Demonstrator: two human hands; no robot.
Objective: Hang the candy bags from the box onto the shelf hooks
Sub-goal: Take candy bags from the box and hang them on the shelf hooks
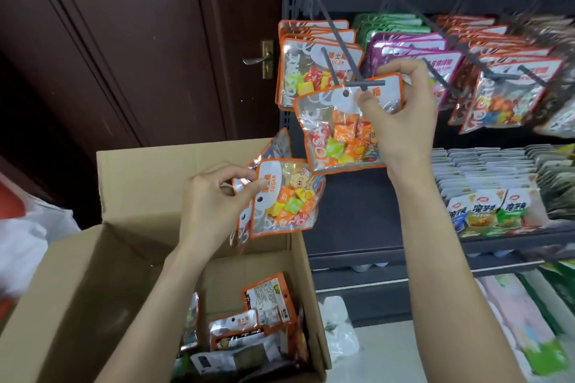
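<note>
— What goes wrong from here, do you reckon?

— The hole; the right hand has the bag up at the tip of the hook, but the punched hole sits a little left of the cross-bar at the tip; if the bag goes forward like that it just butts the plastic and folds, I'd say.

— And the grip?

— Thumb and fingers pinch the top right corner only; the bag hangs tilted from that one corner, so it can swing or slip while the hole is being lined up.

— The row behind looks full.

— Fairly packed, yes; several of the same orange bags hang on that hook already, close behind the new one; a hard push could nudge the front one, though I can't tell how much bare prong is left.

— The other hand?

— The left hand is low, above the box; fingers curled, pinching the white header of a second bag; there seems to be another bag tucked behind it, so one may drop back into the box if the pinch loosens.

— More to go?

— Plenty; bags lie in the bottom of the box still.
</note>
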